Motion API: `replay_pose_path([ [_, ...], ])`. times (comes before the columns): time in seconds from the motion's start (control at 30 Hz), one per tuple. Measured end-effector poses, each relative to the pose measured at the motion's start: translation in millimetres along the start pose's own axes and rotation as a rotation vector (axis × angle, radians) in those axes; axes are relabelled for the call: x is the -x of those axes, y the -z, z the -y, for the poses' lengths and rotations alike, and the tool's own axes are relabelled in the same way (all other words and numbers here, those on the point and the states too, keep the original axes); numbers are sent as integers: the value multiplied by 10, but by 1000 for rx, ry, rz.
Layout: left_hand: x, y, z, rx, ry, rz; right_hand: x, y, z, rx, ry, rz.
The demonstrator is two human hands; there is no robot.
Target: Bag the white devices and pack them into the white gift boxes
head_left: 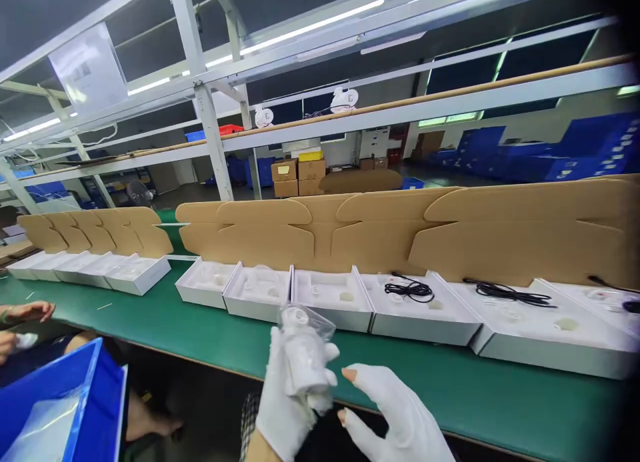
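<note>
White device in a clear plastic bag sits upright in the left hand, held over the near edge of the green bench, just in front of the row of open white boxes. Left fingers, white-gloved, curl round the bag w/ a firm wrap. Right hand, also gloved w/ bare fingertips showing, is just beside it, fingers spread wide, holding nothing. Boxes stand side by side w/ brown cardboard lids propped up behind; two on the right hold black cables. Another batch of boxes sits further left. Bottom left: a blue bin and another person's hand at the bench edge. Blue crates stacked in the bkgd.
</note>
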State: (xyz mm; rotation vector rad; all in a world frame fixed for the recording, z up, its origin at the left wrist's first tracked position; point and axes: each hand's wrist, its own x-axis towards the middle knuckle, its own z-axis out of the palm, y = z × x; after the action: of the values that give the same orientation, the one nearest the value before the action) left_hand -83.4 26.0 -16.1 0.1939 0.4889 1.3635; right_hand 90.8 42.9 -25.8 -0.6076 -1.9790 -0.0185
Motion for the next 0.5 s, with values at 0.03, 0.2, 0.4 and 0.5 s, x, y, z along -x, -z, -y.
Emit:
replay_pose_path([
  [0.03, -23, 4, 113, 43, 36, 36, 34, 51, 57, -24, -30, 0],
  [0.2, -29, 30, 474, 139, 181, 178, 103, 215, 114, 42, -208, -23],
  [0.4, 29, -26, 647, 254, 234, 214, 38, 275, 63, 136, -41, -1],
  [0.5, 24, -44, 690, 263, 176, 124, 219, 261, 18, 176, 104, -19],
])
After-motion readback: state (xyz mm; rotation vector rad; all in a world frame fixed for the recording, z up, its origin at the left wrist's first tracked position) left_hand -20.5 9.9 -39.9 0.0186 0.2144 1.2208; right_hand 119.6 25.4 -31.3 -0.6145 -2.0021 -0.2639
